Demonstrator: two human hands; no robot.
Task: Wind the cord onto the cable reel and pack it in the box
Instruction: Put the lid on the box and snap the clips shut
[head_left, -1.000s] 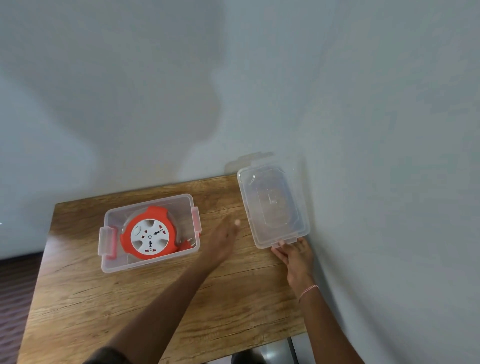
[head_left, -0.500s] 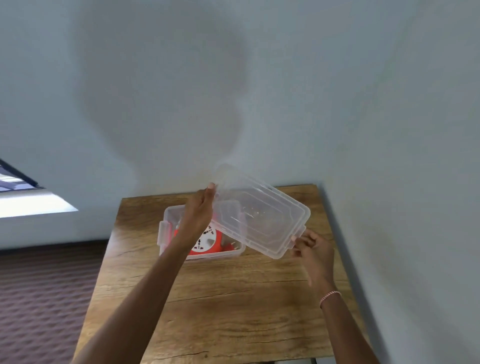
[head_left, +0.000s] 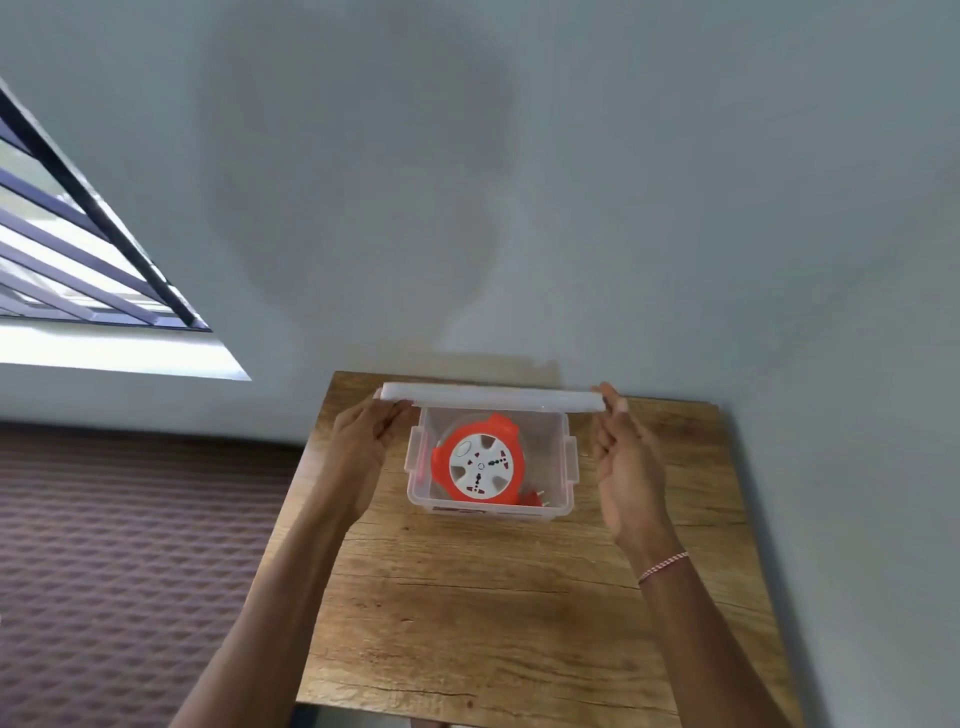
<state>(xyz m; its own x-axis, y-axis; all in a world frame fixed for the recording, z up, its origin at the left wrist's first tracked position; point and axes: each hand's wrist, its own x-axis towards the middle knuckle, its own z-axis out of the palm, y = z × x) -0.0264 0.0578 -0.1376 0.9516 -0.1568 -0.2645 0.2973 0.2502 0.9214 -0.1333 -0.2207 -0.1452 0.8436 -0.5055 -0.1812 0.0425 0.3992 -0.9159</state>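
An orange and white cable reel (head_left: 480, 465) lies flat inside a clear plastic box (head_left: 563, 493) at the far side of the wooden table (head_left: 493, 597). Its red plug (head_left: 535, 498) rests in the box's near right corner. The clear lid (head_left: 493, 397) is held edge-on, level, above the box's far rim. My left hand (head_left: 363, 447) grips the lid's left end and my right hand (head_left: 626, 467) grips its right end. The box's side latches hang open.
The table stands in a corner, with a grey wall behind it and another on the right. A patterned dark carpet (head_left: 130, 545) lies to the left. A barred window (head_left: 67, 249) is at the upper left.
The lid left the table's right side; both hands lifted it and carried it over the box, turning it level. The view shifted so the box sits centred.
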